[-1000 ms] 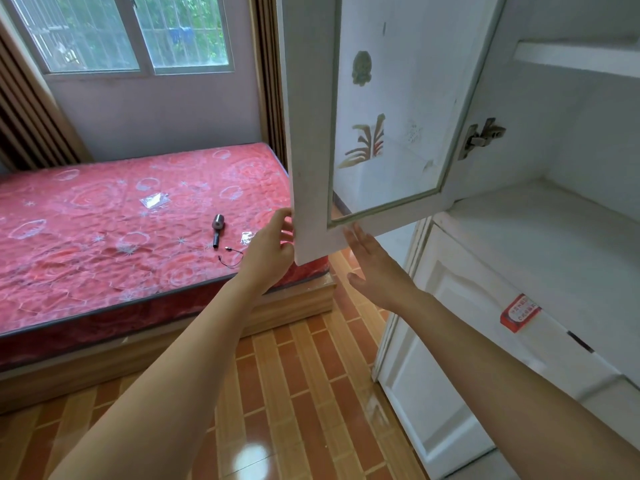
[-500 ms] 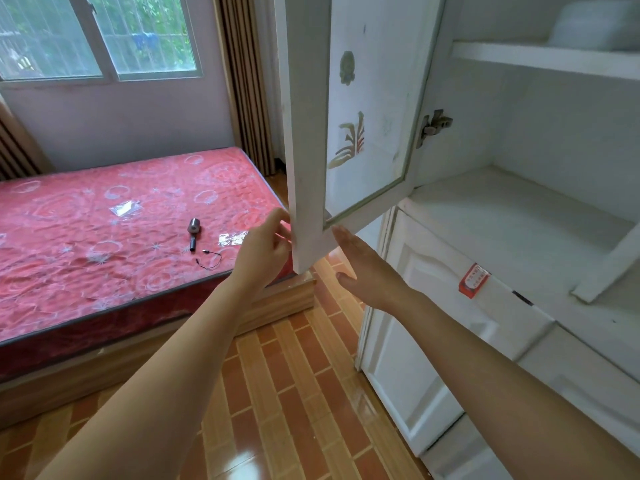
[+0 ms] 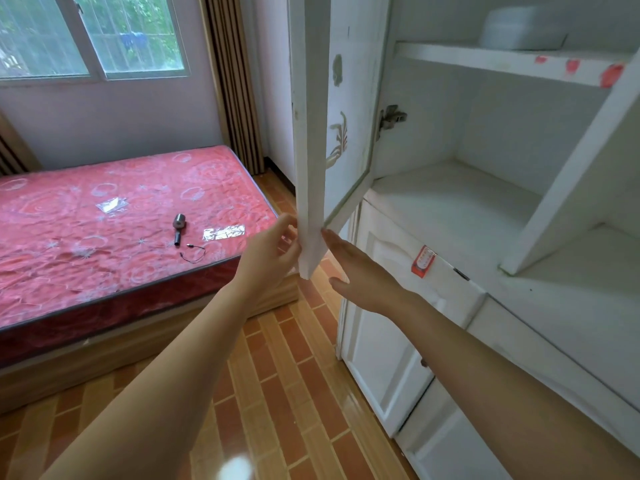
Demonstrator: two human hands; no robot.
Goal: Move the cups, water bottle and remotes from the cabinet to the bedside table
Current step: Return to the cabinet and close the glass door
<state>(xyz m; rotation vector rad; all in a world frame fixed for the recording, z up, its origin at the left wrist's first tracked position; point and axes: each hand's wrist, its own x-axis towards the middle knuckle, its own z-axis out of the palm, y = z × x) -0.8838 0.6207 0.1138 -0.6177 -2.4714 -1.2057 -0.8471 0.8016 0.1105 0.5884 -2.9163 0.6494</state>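
Both hands meet at the bottom corner of the open cabinet door [image 3: 309, 140]. The left hand [image 3: 272, 252] curls its fingers against the door's outer edge; the right hand [image 3: 360, 271] lies flat and straight-fingered against its inner face. Farther right, the cabinet [image 3: 450, 209] shelf shows bare; a pale box [image 3: 521, 27] sits on the upper shelf. Far left, a small dark gadget [image 3: 178, 228] lies on the red mattress [image 3: 104, 230].
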